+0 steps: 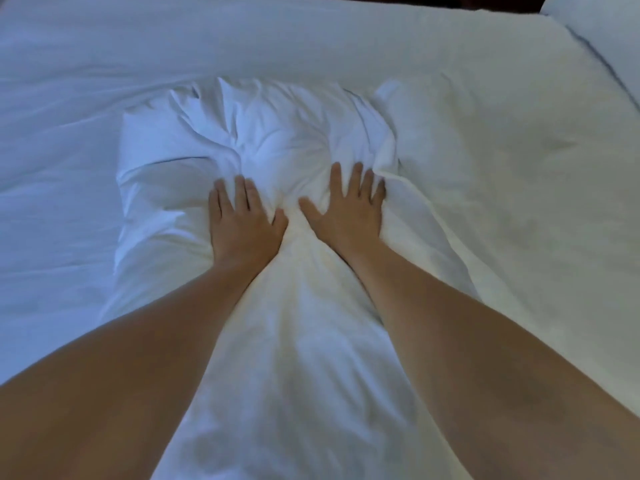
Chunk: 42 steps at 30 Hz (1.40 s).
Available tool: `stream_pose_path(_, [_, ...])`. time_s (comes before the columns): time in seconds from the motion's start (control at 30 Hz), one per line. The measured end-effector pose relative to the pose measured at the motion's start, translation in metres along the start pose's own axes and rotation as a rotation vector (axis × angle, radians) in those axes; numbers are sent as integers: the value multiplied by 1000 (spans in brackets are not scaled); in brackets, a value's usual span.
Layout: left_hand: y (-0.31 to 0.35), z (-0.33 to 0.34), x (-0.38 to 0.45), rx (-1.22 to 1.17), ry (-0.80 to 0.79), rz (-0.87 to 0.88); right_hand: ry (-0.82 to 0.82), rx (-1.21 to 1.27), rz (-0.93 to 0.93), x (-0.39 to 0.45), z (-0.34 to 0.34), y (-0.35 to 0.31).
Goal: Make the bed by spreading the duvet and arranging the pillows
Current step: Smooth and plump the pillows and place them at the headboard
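Two flat hands, the left hand (pixel 242 223) and the right hand (pixel 346 209), are pressing the puffy pillow (pixel 277 140) lying mid-bed (pixel 86 57). Fingers are spreading wide, holding nothing. Arranging looks unfinished.

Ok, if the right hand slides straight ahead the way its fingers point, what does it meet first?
Probably the puffed, wrinkled bulge of the pillow, which the right hand presses flat just beyond its fingertips; past that, flat sheet.
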<state>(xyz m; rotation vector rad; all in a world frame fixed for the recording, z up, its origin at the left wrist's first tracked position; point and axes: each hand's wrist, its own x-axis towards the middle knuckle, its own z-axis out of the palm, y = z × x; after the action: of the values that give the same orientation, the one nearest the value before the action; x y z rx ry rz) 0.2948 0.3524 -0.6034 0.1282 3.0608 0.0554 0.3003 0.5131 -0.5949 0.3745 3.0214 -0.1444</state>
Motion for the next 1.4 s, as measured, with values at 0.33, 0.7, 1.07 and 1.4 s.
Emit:
stream_pose_path(0.33, [0,-18,-170,-64,58,13,37,-28,-112,-162,-29,66])
stream_pose_path(0.7, [-18,-26,-309,-21,5,23,-158,204,48,-299,-37,133])
stream_pose_path(1.07, [-49,-38,-345,-186,-92,-303,37,-83,-6,-363,-29,141])
stream_pose_path(1.4, [-110,-50,-331,-636,-425,-705,-474,-32,50,-329,-40,138])
